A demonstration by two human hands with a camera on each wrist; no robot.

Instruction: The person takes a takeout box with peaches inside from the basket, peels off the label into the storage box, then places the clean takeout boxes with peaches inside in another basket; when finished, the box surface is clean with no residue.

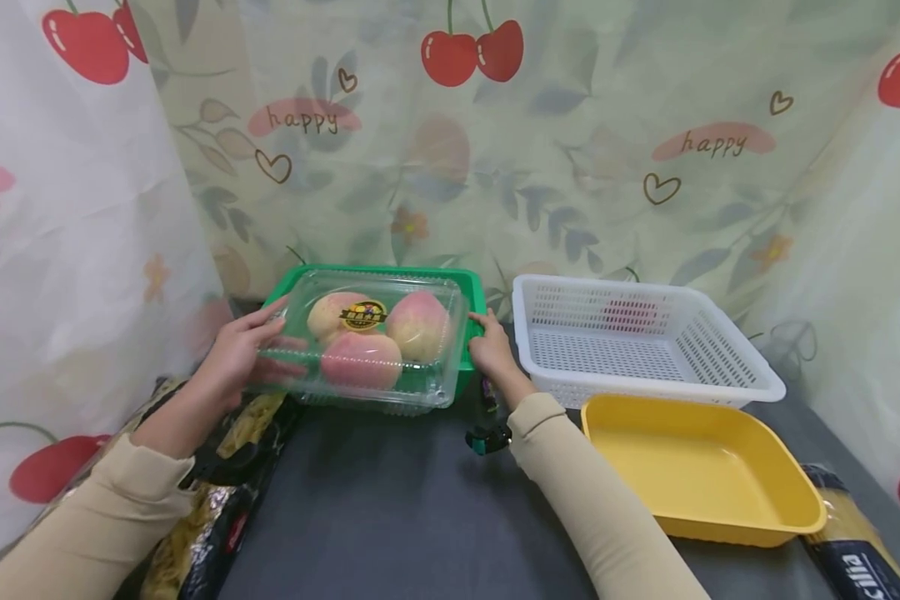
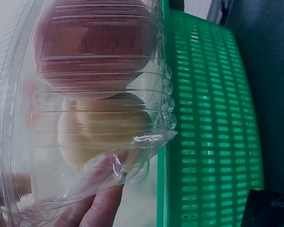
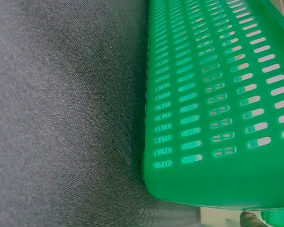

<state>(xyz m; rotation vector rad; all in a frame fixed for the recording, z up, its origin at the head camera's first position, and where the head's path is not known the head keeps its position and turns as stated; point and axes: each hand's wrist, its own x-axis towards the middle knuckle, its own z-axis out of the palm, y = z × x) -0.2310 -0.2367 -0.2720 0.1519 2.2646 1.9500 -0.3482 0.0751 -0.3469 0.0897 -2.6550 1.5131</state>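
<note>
A clear plastic clamshell box holds several pink-and-cream peaches and bears a black-and-yellow label on its lid. My left hand grips the box by its left end, its fingers partly seen through the plastic. In the left wrist view the box overlaps the rim of a green slotted basket. At the basket's right end, my right hand holds the rim, fingers bent against it. Only a fingertip shows in the right wrist view, beside the basket's corner.
A white slotted basket stands to the right, with a yellow tray in front of it. Packaged pasta lies at the right edge, and more black-and-gold packets lie under my left forearm. Printed curtains enclose the grey table.
</note>
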